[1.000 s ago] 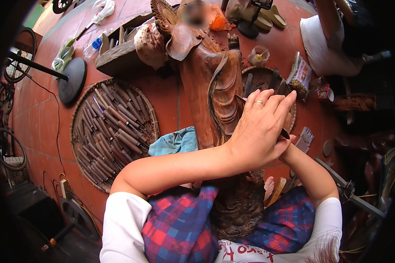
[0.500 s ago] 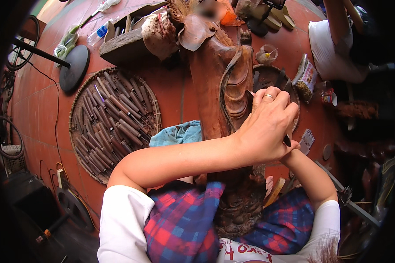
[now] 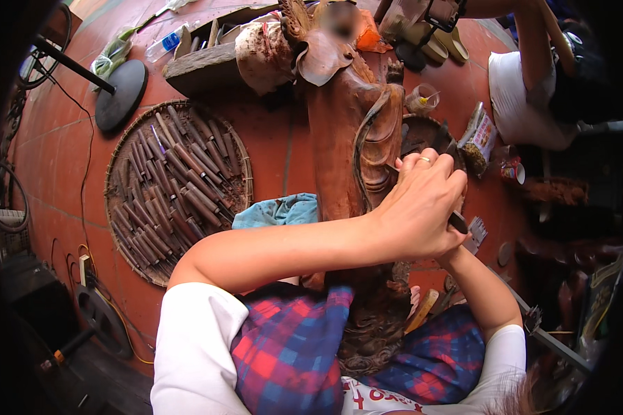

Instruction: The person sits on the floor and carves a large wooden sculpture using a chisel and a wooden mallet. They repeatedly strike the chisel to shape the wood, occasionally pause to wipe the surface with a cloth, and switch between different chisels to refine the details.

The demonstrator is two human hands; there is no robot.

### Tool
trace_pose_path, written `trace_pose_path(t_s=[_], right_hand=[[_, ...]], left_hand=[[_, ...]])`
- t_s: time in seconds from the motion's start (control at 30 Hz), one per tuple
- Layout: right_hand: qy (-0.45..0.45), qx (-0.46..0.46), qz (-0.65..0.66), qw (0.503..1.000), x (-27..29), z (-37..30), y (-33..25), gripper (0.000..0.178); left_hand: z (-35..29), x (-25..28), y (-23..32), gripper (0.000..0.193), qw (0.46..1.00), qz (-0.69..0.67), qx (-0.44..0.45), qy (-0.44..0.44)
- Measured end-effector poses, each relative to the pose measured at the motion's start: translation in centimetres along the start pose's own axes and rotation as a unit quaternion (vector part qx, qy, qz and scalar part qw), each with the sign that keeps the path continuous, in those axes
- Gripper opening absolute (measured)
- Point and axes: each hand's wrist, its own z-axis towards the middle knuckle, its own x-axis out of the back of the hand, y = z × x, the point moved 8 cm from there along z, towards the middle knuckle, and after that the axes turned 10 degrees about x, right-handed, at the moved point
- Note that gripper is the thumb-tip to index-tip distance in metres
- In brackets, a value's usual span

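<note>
At left, a black stand base [image 3: 121, 95] is resting on the red floor [image 3: 55, 166]. Next, a round basket [image 3: 109, 187] is holding many slim tools [image 3: 180, 194], packed close together, and a blue cloth [image 3: 277, 209] is lying just beside the carving [image 3: 333, 159]. This brown wooden piece is stretching away from between the plaid-covered thighs [image 3: 291, 339], at centre; its folds [image 3: 379, 155] are already standing out in clear relief, suggesting that the main shaping there is done, while how much finishing is remaining is not showing. The left hand [image 3: 420, 200] is arching over a dark held tool [image 3: 458, 221] at the folds' right edge, its fingers bending in close together; whether they are gripping it or only covering it, the view is not telling. The right hand [image 3: 453, 243] is lying mostly hidden beneath, its fingers out of sight, their hold impossible to tell. Farther right, a clear bag [image 3: 477, 142] is standing near a co-worker [image 3: 522, 104].
</note>
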Motion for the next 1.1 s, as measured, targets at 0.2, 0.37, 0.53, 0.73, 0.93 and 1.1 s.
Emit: trace_pose_path(t_s=[0.2,0.37,0.53,0.73,0.93,1.1], right_hand=[[0.013,-0.005,0.006,1.0,-0.1,-0.1,-0.9,0.024],[0.061,-0.043,0.095,0.993,-0.7,-0.6,-2.3,0.024],[0.162,-0.082,0.108,0.978,2.4,-2.3,2.4,0.017],[0.155,-0.062,-0.04,0.985,2.2,-3.3,1.1,0.015],[0.164,0.007,-0.088,0.983,1.4,-2.8,1.2,0.006],[0.189,-0.042,-0.051,0.98,1.2,-3.1,2.0,0.004]], left_hand=[[-0.3,0.7,0.7,0.055,1.0,-0.013,-0.022,-0.009],[-0.8,2.5,3.3,0.063,0.998,0.028,-0.046,0.016],[-2.6,5.6,4.3,0.051,0.987,-0.093,-0.119,-0.047],[-5.5,11.7,-8.7,0.02,0.966,-0.121,0.211,0.084],[-11.8,9.9,-17.5,0.032,0.924,-0.082,0.369,0.062],[-16.6,3.3,-23.4,0.034,0.908,-0.129,0.397,0.043]])
